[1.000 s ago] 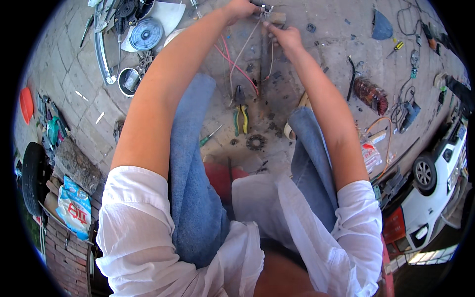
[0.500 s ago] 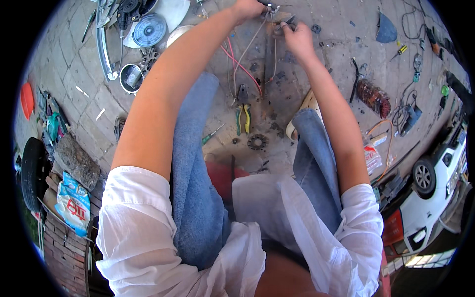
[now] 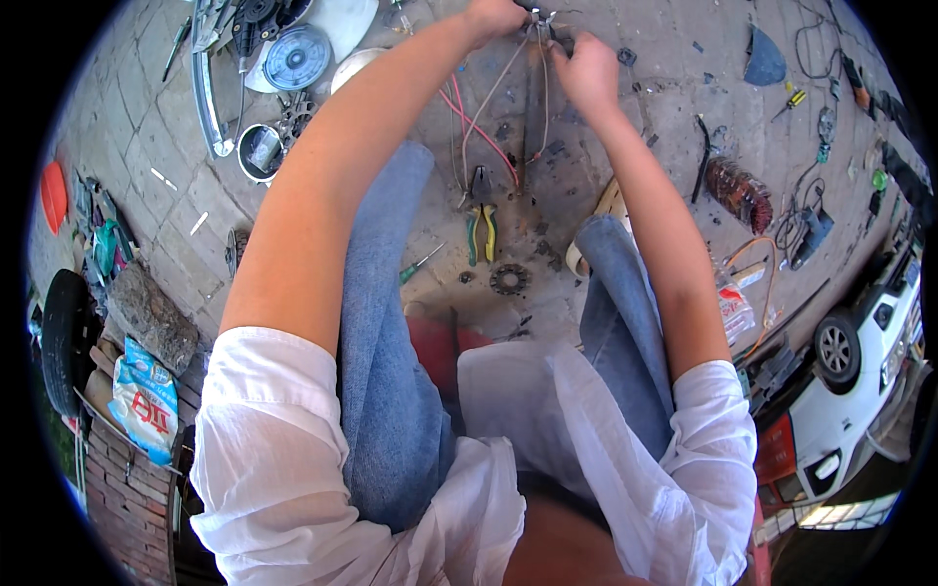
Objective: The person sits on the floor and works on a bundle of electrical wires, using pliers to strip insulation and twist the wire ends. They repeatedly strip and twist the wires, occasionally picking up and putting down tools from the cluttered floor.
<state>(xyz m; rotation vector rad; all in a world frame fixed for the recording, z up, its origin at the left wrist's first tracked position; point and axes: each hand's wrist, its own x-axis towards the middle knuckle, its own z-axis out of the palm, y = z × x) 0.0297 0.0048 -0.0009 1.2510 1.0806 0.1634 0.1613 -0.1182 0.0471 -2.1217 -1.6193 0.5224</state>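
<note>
Both arms reach far forward over the knees. The left hand (image 3: 495, 17) is closed around the upper end of a bundle of wires (image 3: 489, 117), at the top edge of the view, and the right hand (image 3: 586, 68) pinches the same bundle just beside it (the fingertips are partly hidden, so the exact grip is not clear). From the hands the wires, pink and pale ones, hang down toward the paved floor (image 3: 674, 137). Below the hands, near the wire ends, lie pliers with yellow-green handles (image 3: 481, 232); a small gear (image 3: 509, 279) is just under them and a green screwdriver (image 3: 420, 265) to their left. Well to the right of the right hand lies a copper coil (image 3: 738, 192).
</note>
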